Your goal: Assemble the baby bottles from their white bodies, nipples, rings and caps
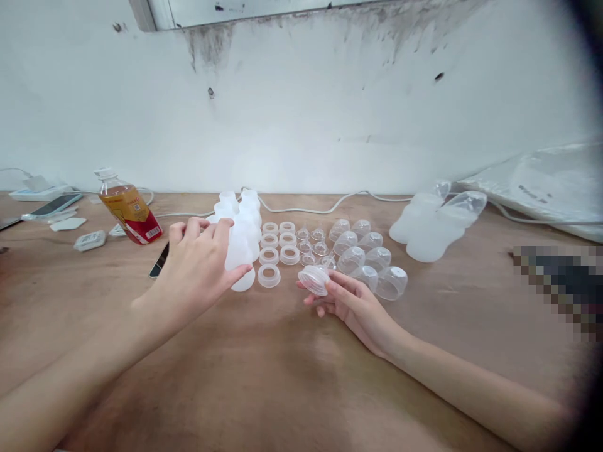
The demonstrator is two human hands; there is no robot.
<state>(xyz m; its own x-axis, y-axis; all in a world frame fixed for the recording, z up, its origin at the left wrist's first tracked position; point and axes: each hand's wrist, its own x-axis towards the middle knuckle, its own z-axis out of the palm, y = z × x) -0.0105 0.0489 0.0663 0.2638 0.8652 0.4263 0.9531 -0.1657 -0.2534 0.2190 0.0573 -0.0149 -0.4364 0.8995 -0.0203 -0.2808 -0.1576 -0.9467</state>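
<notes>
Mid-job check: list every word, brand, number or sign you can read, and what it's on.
Nothing reads reliably.
Label on the drink bottle: lettering, square code and barcode, too small to read.
Small white packet, left: faint print, too blurred.
Plastic bag, right: dark marks, illegible.
White bottles, domed caps, held ring: no lettering discernible.

The right hand [360, 307] holds a translucent screw ring [313, 280]; the left hand [200, 257] is at frosted bottles [245, 242] on the counter [264, 364].
</notes>
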